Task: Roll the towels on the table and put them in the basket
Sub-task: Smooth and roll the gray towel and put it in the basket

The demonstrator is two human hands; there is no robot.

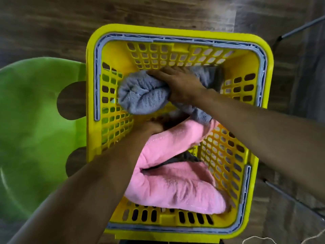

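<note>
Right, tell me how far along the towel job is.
Done: a pink towel lies inside the yellow basket, loosely bunched. In hand: the right hand grips a rolled grey towel inside the basket, not yet released; the left hand reaches in by the pink towel, its fingers too blurred to read. Left: releasing that grey towel. Whether more towels wait outside this view cannot be told.

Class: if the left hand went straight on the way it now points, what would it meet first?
Probably the rolled grey fluffy towel gripped by the right hand, just beyond the left hand; depth is unclear.
</note>
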